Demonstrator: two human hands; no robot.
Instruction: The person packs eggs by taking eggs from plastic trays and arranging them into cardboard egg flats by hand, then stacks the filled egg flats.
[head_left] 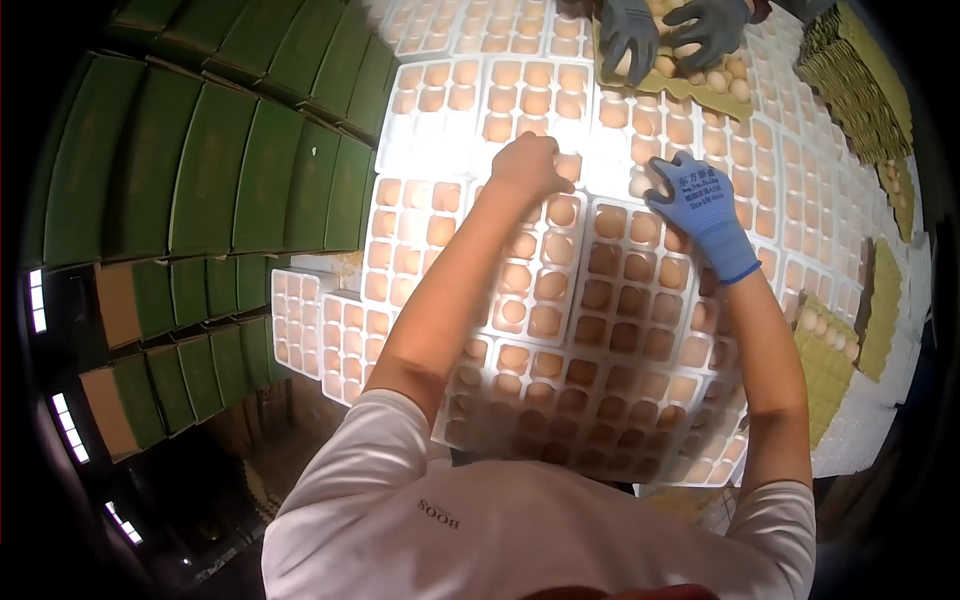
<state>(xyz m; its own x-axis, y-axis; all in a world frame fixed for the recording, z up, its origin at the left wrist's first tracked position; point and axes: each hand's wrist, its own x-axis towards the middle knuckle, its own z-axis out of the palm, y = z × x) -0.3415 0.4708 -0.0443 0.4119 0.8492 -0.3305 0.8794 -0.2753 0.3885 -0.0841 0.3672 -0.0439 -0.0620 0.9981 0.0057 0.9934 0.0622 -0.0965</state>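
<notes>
My bare left hand (525, 168) is curled around an egg (568, 167) in a white foam tray (410, 148). Sunlight washes out the cells around it. Opposite it, my right hand (695, 195), in a blue glove with dark fingertips, has its thumb and fingers around another egg (643, 184) at the edge of a neighbouring tray. Whether either egg is lifted from its cell, I cannot tell. Brown eggs fill most of the surrounding foam trays, including a shaded one (625, 275) between my arms.
At the top, another person's grey-gloved hands (632, 38) reach over a pulp tray (690, 95) of eggs. Stacked pulp trays (855, 90) stand at the right, with a further pulp tray (828, 355) lower down. Green cartons (210, 170) are piled along the left.
</notes>
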